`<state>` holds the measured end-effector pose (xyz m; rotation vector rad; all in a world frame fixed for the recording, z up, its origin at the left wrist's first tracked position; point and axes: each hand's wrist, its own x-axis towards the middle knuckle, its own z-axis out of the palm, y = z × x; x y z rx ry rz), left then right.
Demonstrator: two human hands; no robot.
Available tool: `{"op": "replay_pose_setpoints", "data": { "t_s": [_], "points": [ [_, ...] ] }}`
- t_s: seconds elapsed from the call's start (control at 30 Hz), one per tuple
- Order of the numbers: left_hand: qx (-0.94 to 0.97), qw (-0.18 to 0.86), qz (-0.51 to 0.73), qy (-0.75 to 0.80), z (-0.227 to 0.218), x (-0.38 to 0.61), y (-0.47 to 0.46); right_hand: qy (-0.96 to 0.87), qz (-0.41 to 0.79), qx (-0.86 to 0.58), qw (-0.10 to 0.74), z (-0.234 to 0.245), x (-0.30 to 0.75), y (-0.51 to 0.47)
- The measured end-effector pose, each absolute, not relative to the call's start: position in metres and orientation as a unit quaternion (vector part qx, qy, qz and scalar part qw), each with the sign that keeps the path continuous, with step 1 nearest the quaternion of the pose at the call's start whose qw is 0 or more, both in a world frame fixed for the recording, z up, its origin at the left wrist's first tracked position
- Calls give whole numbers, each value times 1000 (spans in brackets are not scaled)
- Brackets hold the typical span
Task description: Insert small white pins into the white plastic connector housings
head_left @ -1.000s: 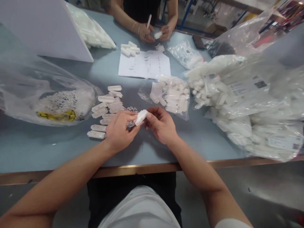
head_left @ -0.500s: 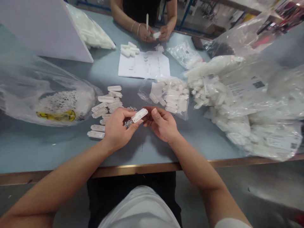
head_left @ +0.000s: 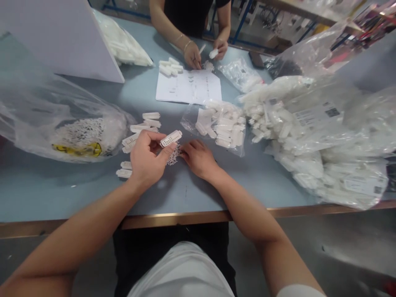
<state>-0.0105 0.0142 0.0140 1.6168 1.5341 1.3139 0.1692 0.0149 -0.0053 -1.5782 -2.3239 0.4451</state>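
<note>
My left hand (head_left: 147, 159) grips a white connector housing (head_left: 171, 139) between thumb and fingers, its face with rows of small holes turned up. Just below it on the blue table lies a heap of tiny white plugs (head_left: 173, 157). At the heap's right edge my right hand (head_left: 198, 157) reaches down, back up, with its fingertips pressed together; whatever they pinch is hidden. Several more white connector housings (head_left: 151, 116) lie in a loose stack left of the heap, partly covered by my left hand.
A clear bag of white housings (head_left: 227, 126) lies beyond my right hand, with larger filled bags (head_left: 309, 123) to the right. On the left is a bag of tiny white parts (head_left: 80, 134). Across the table, a co-worker's hands (head_left: 193, 55) work over a printed sheet (head_left: 188, 87).
My right hand has left the connector housing, turned palm down and gone to the heap of plugs. My left hand has shifted slightly left and up with the housing.
</note>
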Motion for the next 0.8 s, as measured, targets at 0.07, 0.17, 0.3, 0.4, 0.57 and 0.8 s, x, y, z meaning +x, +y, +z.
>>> {"op": "replay_pose_setpoints", "data": {
  "t_s": [0.07, 0.17, 0.3, 0.4, 0.57, 0.8],
  "points": [
    [606, 273, 485, 568, 14, -10, 13, -815, 127, -554, 116, -3, 164, 15],
    [613, 272, 475, 569, 12, -10, 13, -818, 110, -558, 86, 1, 162, 13],
    [612, 278, 462, 579, 9, -11, 14, -819, 111, -559, 68, 4, 166, 12],
    [608, 284, 456, 585, 9, -11, 13, -815, 116, -563, 70, 5, 171, 13],
    [598, 302, 457, 585, 10, -8, 13, -822, 122, -551, 73, 6, 175, 14],
    [600, 327, 459, 568, 9, -8, 13, -841, 74, -535, 34, 6, 172, 9]
  ]
}}
